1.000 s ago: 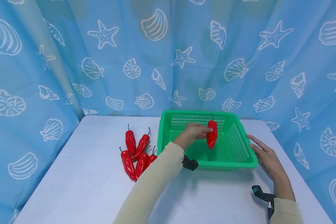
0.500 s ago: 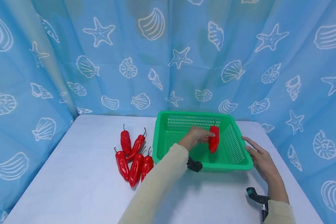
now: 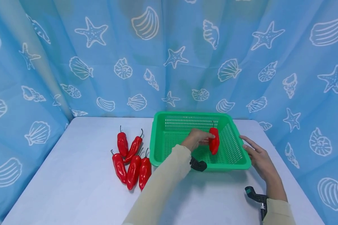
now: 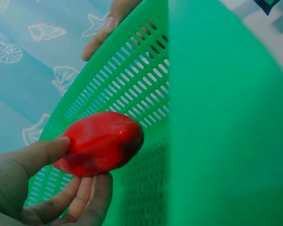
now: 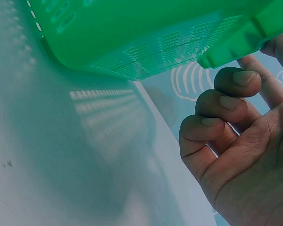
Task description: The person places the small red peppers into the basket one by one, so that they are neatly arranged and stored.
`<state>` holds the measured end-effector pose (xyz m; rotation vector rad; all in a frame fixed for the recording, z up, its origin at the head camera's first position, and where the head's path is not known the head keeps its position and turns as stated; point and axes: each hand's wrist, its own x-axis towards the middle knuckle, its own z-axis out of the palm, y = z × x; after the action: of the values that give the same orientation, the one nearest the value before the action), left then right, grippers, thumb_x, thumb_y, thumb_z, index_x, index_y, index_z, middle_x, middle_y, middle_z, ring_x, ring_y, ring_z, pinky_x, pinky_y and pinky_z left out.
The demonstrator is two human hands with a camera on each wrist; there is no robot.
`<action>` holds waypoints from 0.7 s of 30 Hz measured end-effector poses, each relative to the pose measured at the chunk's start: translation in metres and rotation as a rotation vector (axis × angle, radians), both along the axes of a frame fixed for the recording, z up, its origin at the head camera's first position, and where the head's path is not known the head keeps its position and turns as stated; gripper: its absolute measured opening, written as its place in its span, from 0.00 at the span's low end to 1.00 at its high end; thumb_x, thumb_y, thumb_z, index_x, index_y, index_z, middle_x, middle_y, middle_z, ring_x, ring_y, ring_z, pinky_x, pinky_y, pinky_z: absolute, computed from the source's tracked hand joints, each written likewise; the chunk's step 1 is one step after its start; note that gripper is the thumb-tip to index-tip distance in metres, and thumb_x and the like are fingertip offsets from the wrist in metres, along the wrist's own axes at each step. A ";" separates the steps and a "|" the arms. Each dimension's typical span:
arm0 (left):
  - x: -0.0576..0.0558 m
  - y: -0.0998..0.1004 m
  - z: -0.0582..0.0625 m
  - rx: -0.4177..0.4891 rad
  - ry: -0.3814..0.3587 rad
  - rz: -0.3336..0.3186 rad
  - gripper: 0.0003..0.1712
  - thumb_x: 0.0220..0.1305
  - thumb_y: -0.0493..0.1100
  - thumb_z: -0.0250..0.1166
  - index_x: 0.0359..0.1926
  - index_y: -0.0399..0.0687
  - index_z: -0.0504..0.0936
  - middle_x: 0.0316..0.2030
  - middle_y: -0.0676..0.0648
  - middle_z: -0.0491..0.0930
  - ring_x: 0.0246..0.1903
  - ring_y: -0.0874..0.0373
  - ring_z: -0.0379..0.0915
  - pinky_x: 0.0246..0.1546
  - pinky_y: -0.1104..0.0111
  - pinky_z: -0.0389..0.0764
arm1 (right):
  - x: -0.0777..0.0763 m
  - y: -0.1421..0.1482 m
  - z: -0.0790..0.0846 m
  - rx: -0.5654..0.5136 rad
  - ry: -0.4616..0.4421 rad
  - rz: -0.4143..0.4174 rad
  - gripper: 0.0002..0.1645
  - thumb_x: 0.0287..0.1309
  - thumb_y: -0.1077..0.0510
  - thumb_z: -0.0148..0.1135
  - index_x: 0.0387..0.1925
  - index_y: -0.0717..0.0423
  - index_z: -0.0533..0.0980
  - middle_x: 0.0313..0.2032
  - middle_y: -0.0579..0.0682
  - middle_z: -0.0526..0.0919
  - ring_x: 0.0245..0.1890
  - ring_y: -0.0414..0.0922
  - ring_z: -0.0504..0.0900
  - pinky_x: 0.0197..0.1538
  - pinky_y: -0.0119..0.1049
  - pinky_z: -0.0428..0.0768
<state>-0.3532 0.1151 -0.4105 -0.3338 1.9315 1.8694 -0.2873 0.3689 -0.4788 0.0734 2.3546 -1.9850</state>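
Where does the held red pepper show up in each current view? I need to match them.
Head: pepper right of centre, below mid-height, pinched by the left hand.
Left wrist: pepper left of centre, a little below mid-height.
Right wrist: not in it.
Shared landmark: the green basket, right of centre in head, large at right in left wrist, across the top in right wrist.

Left grip (image 3: 197,137) pinches, thumb (image 4: 47,151) opposing fingers (image 4: 100,193); right grip (image 3: 258,157) seems relaxed, three fingers (image 5: 220,106) curled.
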 end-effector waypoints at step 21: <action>-0.021 0.017 -0.015 -0.086 -0.018 -0.022 0.24 0.53 0.35 0.76 0.48 0.33 0.76 0.33 0.41 0.82 0.39 0.44 0.84 0.52 0.55 0.81 | 0.003 0.001 0.002 0.015 0.010 0.003 0.36 0.70 0.41 0.57 0.76 0.40 0.61 0.49 0.35 0.81 0.44 0.36 0.84 0.45 0.30 0.82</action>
<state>-0.3740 0.1319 -0.4258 -0.3530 1.9992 1.7674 -0.2845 0.3702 -0.4764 0.0604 2.3742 -1.9718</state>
